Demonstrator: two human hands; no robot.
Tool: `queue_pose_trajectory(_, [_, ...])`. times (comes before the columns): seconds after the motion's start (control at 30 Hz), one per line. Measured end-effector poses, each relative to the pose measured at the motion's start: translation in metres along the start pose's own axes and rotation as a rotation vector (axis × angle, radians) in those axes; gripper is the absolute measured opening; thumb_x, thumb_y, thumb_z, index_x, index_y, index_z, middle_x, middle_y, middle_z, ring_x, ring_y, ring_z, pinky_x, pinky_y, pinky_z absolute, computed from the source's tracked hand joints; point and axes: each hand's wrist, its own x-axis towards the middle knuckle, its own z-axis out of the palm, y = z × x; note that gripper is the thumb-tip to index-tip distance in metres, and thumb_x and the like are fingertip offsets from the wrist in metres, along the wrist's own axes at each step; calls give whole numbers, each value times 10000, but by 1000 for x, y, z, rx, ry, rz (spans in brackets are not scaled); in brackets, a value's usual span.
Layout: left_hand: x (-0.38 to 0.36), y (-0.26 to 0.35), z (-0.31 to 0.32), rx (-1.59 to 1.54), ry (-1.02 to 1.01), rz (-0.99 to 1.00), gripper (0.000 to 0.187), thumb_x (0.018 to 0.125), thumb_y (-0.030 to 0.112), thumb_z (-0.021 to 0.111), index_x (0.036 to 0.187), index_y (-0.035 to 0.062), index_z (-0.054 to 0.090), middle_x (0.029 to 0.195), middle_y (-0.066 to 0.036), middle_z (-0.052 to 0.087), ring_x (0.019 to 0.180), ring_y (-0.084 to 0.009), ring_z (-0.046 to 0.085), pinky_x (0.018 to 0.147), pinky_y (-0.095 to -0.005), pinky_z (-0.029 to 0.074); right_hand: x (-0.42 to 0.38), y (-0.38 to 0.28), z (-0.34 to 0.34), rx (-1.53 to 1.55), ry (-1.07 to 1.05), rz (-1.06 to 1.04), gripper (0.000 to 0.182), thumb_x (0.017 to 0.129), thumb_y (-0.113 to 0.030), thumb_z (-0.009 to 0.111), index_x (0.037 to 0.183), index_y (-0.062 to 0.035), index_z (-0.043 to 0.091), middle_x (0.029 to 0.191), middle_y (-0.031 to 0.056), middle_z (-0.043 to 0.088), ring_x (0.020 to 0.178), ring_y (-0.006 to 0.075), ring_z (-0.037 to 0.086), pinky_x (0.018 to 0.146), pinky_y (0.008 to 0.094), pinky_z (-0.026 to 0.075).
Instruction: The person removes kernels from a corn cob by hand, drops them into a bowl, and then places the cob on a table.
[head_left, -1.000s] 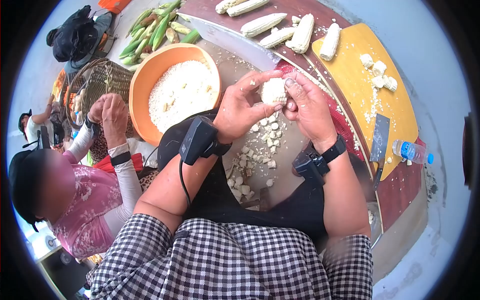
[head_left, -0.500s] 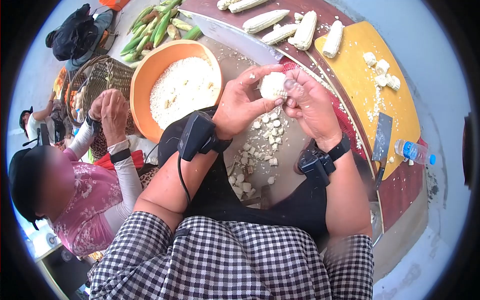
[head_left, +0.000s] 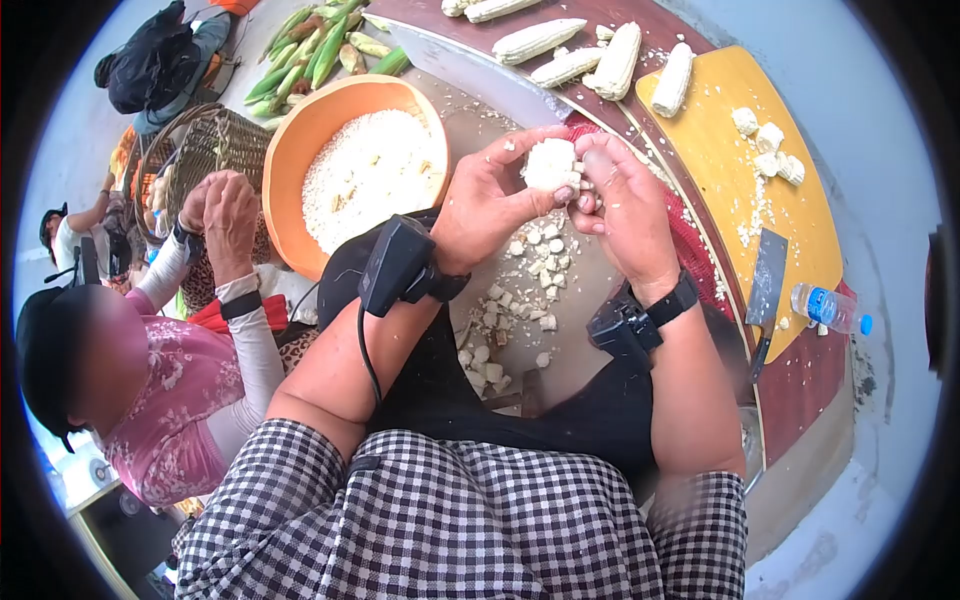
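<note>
A short chunk of white corn (head_left: pixel 550 165) is gripped between the thumb and fingers of my left hand (head_left: pixel 480 205). My right hand (head_left: pixel 630 205) is at the chunk's right side, its thumb and fingers pinched together by the kernels; what lies between them is too small to name. Below both hands, cut cob pieces (head_left: pixel 547 262) are scattered on the floor. An orange basin (head_left: pixel 284 190) holding loose white kernels (head_left: pixel 365 180) stands to the left of my left hand.
On the red table (head_left: pixel 805 400) are whole white cobs (head_left: pixel 615 62), a yellow board (head_left: pixel 800 220) with corn pieces, a cleaver (head_left: pixel 767 285) and a bottle (head_left: pixel 825 305). A co-worker (head_left: pixel 170 370) sits at left near a wicker basket (head_left: pixel 215 140). Green corn (head_left: pixel 325 50) lies behind.
My right thumb and fingers have shifted slightly against the corn chunk, which shows a more uneven right edge. The view has moved a little.
</note>
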Motion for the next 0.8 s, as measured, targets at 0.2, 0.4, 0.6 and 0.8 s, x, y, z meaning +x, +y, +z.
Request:
queue_pose_trajectory(0.2, [1, -4, -6, 249, -18, 73, 516, 818, 14, 691, 1295, -2, 496, 1123, -61, 597, 1033, -134, 558, 923, -299, 445, 1, 2, 1, 37, -39, 28, 205, 955, -254, 563, 1032, -67, 536, 781, -40, 476, 601, 10, 425, 475, 141, 342])
queue_pose_trajectory(0.4, [1, -4, -2, 158, 30, 64, 495, 780, -9, 694, 1253, 31, 553, 1092, -69, 570, 1007, -136, 561, 872, -286, 470, 4, 4, 1, 94, -39, 40, 211, 951, -266, 568, 1007, -67, 528, 748, -41, 466, 603, 8, 416, 476, 138, 336])
queue_pose_trajectory(0.6, [-1, -3, -5, 234, 37, 31, 465, 804, 15, 700, 1245, 19, 554, 1098, -74, 591, 1007, -130, 563, 873, -276, 470, 3, 4, -2, -34, -64, 11, 177, 968, -240, 535, 982, -66, 504, 724, -29, 461, 610, 19, 428, 479, 153, 359])
queue_pose_trajectory(0.8, [-1, 2, 0, 51, 57, -47, 462, 812, 30, 705, 1245, 1, 546, 1074, -56, 619, 991, -126, 573, 881, -281, 474, 3, 3, -2, -15, -52, 25, 152, 972, -210, 523, 991, -60, 504, 723, -27, 460, 614, 18, 432, 483, 154, 373])
